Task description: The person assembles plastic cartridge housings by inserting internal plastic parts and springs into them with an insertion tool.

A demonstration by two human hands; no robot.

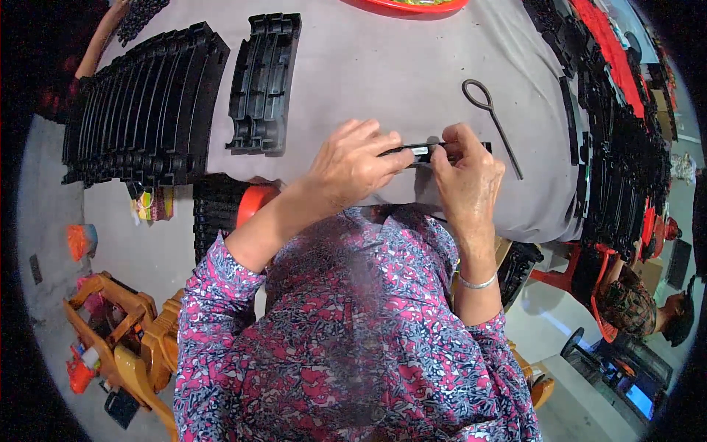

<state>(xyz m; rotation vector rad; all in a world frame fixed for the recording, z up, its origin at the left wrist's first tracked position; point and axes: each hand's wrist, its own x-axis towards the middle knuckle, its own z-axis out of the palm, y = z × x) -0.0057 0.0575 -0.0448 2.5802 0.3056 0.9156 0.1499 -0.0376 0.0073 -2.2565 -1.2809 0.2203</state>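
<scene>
Above the table edge in front of me, both hands grip a narrow black plastic part [420, 153] with a bright, shiny patch along its side. My left hand [353, 162] pinches its left end between thumb and fingers. Closed on the right end is my right hand [469, 173], its thumb and bent index finger pressing near the shiny patch. The fingers partly cover the piece. To the right of my right hand lies a dark metal rod with a looped end [501, 138]. A short row of black ribbed plastic parts [264, 85] lies beyond my left hand.
A long row of similar black parts [151, 103] fills the table's left side. More black parts [618, 140] are piled at the right. A red tray [412, 9] stands at the far edge of the grey cloth [383, 62]. Another person's arm [96, 44] shows far left; someone sits at right.
</scene>
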